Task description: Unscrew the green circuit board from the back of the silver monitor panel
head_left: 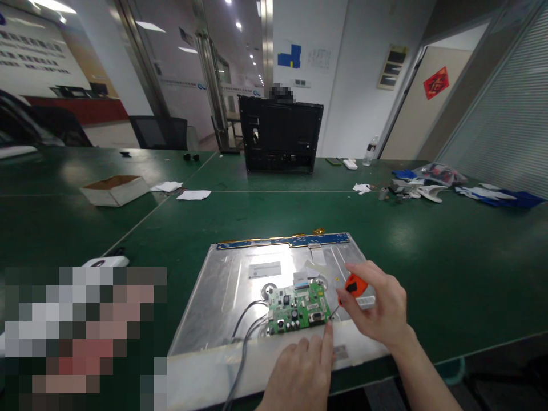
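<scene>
A silver metal display panel point(231, 285) lies face down on the green table in front of me. A small green circuit board point(298, 308) sits on its near middle, with grey cables point(246, 331) running off toward me. My right hand point(379, 311) grips an orange-handled screwdriver point(354, 285), its tip down at the board's right corner. My left hand point(303, 368) rests on the panel's near edge, fingers together, with the forefinger up beside the screwdriver tip. A blue strip board point(282, 241) runs along the panel's far edge.
A black monitor back shell point(280, 137) stands upright at the table's far side. An open cardboard box point(115, 189) and paper scraps point(193, 194) lie at the left. Plastic parts, bags and blue gloves point(500, 197) are at the far right. A white object point(105, 262) lies near left.
</scene>
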The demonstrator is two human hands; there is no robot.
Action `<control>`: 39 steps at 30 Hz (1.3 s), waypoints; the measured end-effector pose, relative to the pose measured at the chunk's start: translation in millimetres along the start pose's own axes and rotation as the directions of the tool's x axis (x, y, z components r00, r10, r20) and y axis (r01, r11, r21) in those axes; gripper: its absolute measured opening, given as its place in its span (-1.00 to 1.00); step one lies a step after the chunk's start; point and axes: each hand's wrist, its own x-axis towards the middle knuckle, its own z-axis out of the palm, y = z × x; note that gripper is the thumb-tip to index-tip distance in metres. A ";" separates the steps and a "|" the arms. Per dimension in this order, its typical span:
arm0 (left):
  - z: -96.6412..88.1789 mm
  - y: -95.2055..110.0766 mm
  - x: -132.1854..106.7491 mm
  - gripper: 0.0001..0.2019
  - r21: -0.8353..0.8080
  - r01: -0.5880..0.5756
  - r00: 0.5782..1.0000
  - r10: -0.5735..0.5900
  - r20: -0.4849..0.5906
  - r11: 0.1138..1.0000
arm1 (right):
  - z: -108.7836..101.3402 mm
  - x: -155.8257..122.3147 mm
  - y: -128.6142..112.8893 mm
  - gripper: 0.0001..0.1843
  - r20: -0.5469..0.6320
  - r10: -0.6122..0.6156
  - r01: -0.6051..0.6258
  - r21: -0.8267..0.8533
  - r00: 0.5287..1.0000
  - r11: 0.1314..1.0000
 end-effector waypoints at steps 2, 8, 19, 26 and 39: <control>-0.3 -0.2 -0.2 -0.43 -0.006 -0.001 1.000 0.001 0.004 1.000 | -2.2 0.6 0.4 -0.58 0.030 0.007 -0.007 0.018 1.000 1.000; 0.7 -0.2 -0.4 -0.42 -0.015 0.001 1.000 -0.001 0.019 1.000 | -12.2 2.6 -3.6 -0.55 0.090 0.008 -0.013 0.051 0.996 0.999; -1.6 0.3 0.1 -0.43 0.013 -0.012 0.999 0.011 0.049 1.000 | -8.2 1.3 -1.7 -0.60 0.058 0.019 -0.022 0.050 0.998 0.998; -2.9 0.4 -1.5 -0.42 0.009 -0.007 0.997 0.007 0.077 1.000 | -16.8 3.7 -5.1 -0.55 0.139 0.027 -0.032 0.034 0.990 0.999; -1.0 1.0 -1.8 -0.39 0.010 -0.003 0.998 0.002 0.059 1.000 | -14.6 2.9 -5.6 -0.64 0.099 0.018 -0.019 0.005 0.995 1.000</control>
